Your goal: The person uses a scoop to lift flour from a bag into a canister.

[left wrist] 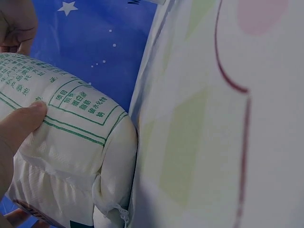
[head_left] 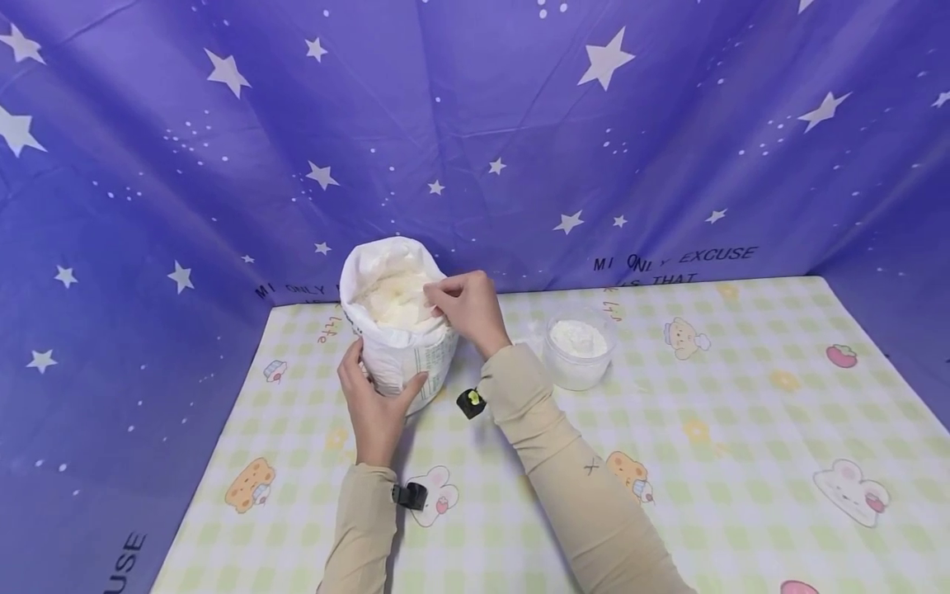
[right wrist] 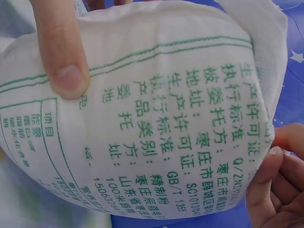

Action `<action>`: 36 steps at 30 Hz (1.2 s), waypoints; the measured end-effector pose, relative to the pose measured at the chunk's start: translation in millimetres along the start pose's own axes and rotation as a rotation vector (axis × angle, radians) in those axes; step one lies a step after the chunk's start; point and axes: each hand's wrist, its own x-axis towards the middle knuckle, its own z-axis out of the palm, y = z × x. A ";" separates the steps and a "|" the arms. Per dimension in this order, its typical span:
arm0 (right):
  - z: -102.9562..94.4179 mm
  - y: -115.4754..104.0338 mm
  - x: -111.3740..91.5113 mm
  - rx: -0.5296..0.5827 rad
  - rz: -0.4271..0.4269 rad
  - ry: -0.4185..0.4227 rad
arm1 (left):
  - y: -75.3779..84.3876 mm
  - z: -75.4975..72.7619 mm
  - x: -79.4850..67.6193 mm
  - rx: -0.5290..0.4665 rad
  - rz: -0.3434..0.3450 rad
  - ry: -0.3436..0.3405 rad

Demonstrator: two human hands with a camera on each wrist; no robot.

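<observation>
A white cloth flour bag [head_left: 397, 356] with green printing stands at the back left of the table, its mouth open and pale flour [head_left: 393, 299] visible inside. My left hand [head_left: 377, 417] grips the lower front of the bag, thumb on the printed side and fingers around the left. At the right side of the mouth, my right hand [head_left: 475, 312] pinches the rim. The right wrist view shows that thumb [right wrist: 268, 166] against the bag's edge. To the right stands a clear plastic tub [head_left: 577, 375] filled with white flour [head_left: 577, 338].
A green-checked cloth with cartoon prints covers the table [head_left: 742, 462]. Blue curtains [head_left: 460, 124] with white stars hang behind it and at both sides. Small black cameras [head_left: 471, 403] are worn near both wrists.
</observation>
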 end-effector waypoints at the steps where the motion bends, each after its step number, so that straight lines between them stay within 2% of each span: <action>1: -0.2 0.1 -0.5 0.022 0.019 0.003 | 0.0 -0.4 -0.1 0.000 0.001 0.001; 6: -2.1 2.0 -1.9 0.170 0.084 0.008 | 0.5 -1.5 -0.5 -0.002 0.005 0.001; 9: -3.2 3.9 -2.0 0.242 0.095 -0.008 | 0.3 -1.3 -0.1 0.001 0.006 0.002; 25: -14.8 2.2 -9.5 0.321 0.099 -0.065 | 4.2 -1.0 -1.2 -0.018 -0.017 -0.008; 31: -18.8 7.3 -9.1 0.426 0.086 -0.073 | 4.2 -1.2 -1.4 -0.027 -0.025 -0.005; 36: -18.7 15.6 -10.8 0.517 0.122 -0.056 | 3.2 -1.5 -2.1 -0.032 -0.020 0.002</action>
